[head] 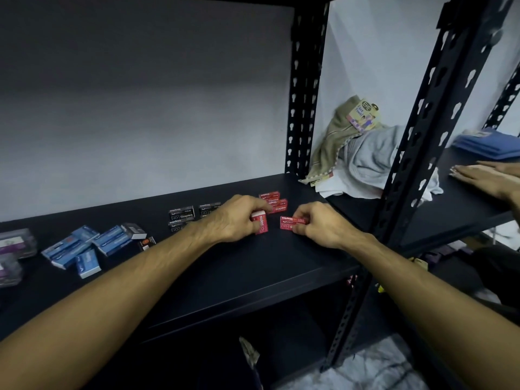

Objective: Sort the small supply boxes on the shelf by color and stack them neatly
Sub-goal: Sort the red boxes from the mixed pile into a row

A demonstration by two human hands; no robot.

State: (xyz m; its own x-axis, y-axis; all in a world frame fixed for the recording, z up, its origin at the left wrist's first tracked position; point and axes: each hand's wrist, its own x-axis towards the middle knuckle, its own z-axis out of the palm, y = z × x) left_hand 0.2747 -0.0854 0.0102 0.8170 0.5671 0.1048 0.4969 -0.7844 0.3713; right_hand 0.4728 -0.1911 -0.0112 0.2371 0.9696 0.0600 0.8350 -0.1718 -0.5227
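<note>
1. Here, the left hand [239,218]: fingers curled round a red staple box [260,222], which stands on end on the black shelf [253,266], its white end face up.
2. Right hand [318,225]: fingers and thumb pinch a second red staple box [289,222] lying flat on the shelf, just right of the first (the two boxes are apart, a narrow strip of shelf between them).
3. Red stack [273,202]: further red staple boxes piled just behind the two hands, partly hidden by the left hand's fingers; their count cannot be told.
4. Black staple boxes [183,215]: a small group to the left of the left hand, some stacked, one partly behind the hand.
5. Blue boxes [81,246]: a loose cluster well to the left, lying at mixed angles, not squared up.
6. Grey-and-white box [135,230]: tilted, at the right edge of the blue cluster; a small dark packet [147,243] lies just in front of it.
7. Clear cases with purple contents [15,244]: at the far left edge of the shelf.
8. Adjoining bay, right: a heap of towels [363,156], one olive with a printed card label, others grey and white.
9. Another person's hand [484,175]: flat on the neighbouring shelf at the far right, near folded blue cloth [486,144].
</note>
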